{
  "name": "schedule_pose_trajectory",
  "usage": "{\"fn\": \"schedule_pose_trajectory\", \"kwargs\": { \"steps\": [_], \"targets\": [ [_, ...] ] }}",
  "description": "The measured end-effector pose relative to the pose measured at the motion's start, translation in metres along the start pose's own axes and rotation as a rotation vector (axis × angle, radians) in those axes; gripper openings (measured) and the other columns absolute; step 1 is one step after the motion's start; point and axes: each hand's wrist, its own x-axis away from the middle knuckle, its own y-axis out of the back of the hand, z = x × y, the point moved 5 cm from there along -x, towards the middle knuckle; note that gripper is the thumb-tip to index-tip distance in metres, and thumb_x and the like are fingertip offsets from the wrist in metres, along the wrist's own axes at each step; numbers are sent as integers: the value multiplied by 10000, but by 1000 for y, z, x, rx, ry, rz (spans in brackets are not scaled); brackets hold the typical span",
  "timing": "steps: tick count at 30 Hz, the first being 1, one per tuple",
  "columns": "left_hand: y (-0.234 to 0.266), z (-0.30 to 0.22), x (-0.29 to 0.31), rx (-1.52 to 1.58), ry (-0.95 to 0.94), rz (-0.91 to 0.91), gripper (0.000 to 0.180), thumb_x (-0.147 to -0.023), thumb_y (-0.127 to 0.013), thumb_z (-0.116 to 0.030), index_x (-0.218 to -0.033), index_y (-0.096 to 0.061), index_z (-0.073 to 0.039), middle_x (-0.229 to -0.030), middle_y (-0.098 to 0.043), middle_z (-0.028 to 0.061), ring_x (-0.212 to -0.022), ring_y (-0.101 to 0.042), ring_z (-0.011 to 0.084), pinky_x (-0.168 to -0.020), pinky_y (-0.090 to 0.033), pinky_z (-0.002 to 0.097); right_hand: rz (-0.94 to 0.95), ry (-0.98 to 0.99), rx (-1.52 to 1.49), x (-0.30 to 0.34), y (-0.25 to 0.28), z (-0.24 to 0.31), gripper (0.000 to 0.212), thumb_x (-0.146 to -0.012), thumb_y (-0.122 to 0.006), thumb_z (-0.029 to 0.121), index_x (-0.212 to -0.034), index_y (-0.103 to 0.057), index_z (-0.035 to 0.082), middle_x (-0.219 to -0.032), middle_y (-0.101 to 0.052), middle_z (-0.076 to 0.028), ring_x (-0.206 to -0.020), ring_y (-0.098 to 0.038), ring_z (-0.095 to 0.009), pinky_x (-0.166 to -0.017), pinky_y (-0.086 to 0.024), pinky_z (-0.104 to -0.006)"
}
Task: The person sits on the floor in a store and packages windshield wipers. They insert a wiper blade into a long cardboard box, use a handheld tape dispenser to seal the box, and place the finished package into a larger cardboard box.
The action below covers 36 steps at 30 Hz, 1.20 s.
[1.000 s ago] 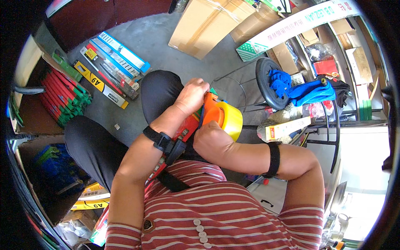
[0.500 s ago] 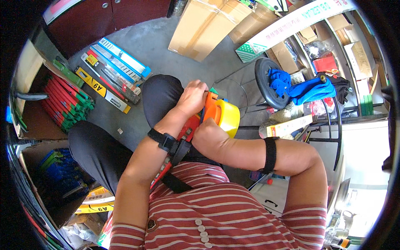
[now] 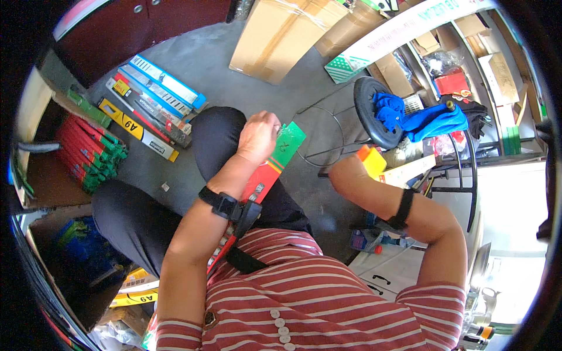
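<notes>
My left hand (image 3: 259, 137) is closed on the far part of a long, flat red-and-green carton (image 3: 268, 178), which slants across my lap toward my chest. Its green end sticks out just past my fingers. A dark, narrow piece (image 3: 250, 215) lies across the carton near my wrist; what it is I cannot make out. Off to the right, apart from the carton, my right hand (image 3: 350, 172) is closed round an orange-and-yellow tape dispenser (image 3: 373, 162). Most of the dispenser is hidden behind the hand, and so are the right fingers.
A black round stool (image 3: 369, 114) with a blue cloth (image 3: 436, 124) stands ahead right, before crowded shelves (image 3: 497, 88). Large cardboard boxes (image 3: 281, 38) are at the far middle. Long packages (image 3: 137, 128) lie on the floor at left, beside a bundle of red-and-green cartons (image 3: 88, 149).
My right hand has moved right with the tape dispenser, away from the carton, uncovering its green end. My left hand keeps its hold and has shifted slightly left.
</notes>
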Motion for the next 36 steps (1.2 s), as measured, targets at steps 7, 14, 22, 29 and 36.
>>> {"fn": "schedule_pose_trajectory", "kwargs": {
  "steps": [7, 14, 22, 29, 36],
  "targets": [
    [0, -5, -3, 101, -9, 33, 179, -773, -567, 41, -913, -595, -66, -890, -590, 136, -914, -571, 329, -821, -456, 391, -633, -289, -256, 84, 27, -59, 288, -749, -644, 341, -745, -609, 56, -683, -615, -118, -663, -616, -286, -637, -465, -419],
    [-14, 3, -2, 256, 20, 91, 243, -789, -532, 95, -986, -581, -38, -946, -567, 104, -900, -587, 242, -792, -463, 317, -920, -772, -178, 187, -87, -173, 336, -757, -664, 292, -959, -583, 37, -866, -628, -106, -910, -602, -271, -901, -386, -409],
    [-17, 3, -4, 266, -14, 90, 179, -803, -544, 56, -958, -591, -20, -949, -561, 85, -915, -581, 218, -803, -464, 313, -646, -1136, -355, 175, -293, -178, 310, -807, -619, 297, -978, -607, 39, -1027, -607, -141, -1052, -528, -307, -969, -349, -440],
    [-16, 5, -4, 378, 69, 80, 244, -796, -542, 94, -983, -592, -55, -936, -572, 97, -881, -595, 216, -794, -477, 302, -650, -1251, -406, 143, -306, -160, 385, -843, -581, 427, -904, -596, 47, -936, -632, -149, -939, -573, -316, -822, -399, -439],
    [-17, 0, -3, 395, 183, 115, 241, -805, -529, 98, -981, -597, -51, -964, -559, 72, -866, -590, 179, -756, -486, 293, -715, -1348, -850, 148, -347, -185, 485, -795, -601, 524, -908, -622, 53, -858, -653, -170, -801, -630, -343, -756, -470, -456]
  ]
}}
